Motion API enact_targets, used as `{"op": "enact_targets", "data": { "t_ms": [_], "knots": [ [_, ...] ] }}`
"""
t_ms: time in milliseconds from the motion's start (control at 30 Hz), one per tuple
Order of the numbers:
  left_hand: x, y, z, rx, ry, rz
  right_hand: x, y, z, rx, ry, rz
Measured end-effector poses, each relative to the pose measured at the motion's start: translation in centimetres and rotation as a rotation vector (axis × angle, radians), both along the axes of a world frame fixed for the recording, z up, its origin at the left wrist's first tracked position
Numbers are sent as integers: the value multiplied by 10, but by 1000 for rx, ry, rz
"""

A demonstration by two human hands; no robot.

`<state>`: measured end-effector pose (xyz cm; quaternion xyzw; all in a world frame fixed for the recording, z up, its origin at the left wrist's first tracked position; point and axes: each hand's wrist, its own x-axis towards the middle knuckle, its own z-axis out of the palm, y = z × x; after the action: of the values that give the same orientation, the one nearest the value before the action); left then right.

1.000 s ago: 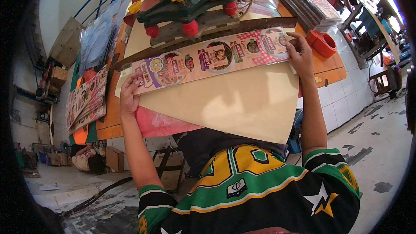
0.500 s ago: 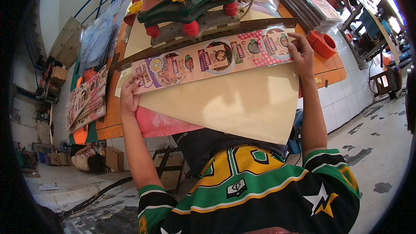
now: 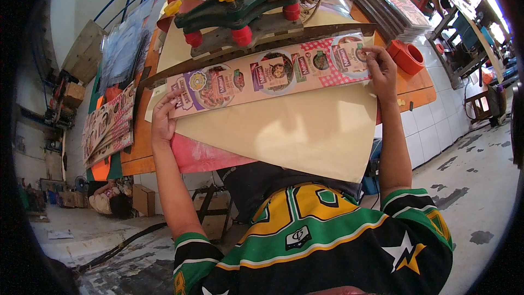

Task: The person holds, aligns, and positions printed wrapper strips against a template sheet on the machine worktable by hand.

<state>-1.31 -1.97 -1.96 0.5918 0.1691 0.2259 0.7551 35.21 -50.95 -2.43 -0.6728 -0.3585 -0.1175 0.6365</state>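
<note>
A long printed strip with food pictures and red checks lies crosswise on a cream sheet, its far edge close along a dark bar. My left hand holds the strip's left end, fingers on top of the print. At the right end, my right hand grips the corner between thumb and fingers. Just beyond the strip stands a machine with a green clamp bar, yellow knobs and red feet.
Printed strips are piled on the table's left, with clear plastic sheets behind them. A red tape roll sits to the right. More printed boards are stacked at the back right. A person is low at the left.
My right hand has shifted slightly toward me, and the strip's right end has come down a little with it. My left hand stays in nearly the same place.
</note>
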Motion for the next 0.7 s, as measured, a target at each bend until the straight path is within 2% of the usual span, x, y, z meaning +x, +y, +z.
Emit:
{"op": "enact_targets", "data": {
  "t_ms": [700],
  "knots": [
    [0, 5, -2, 12, -10, -15, 4, -8, 1, -38, 4, 110]
  ]
}}
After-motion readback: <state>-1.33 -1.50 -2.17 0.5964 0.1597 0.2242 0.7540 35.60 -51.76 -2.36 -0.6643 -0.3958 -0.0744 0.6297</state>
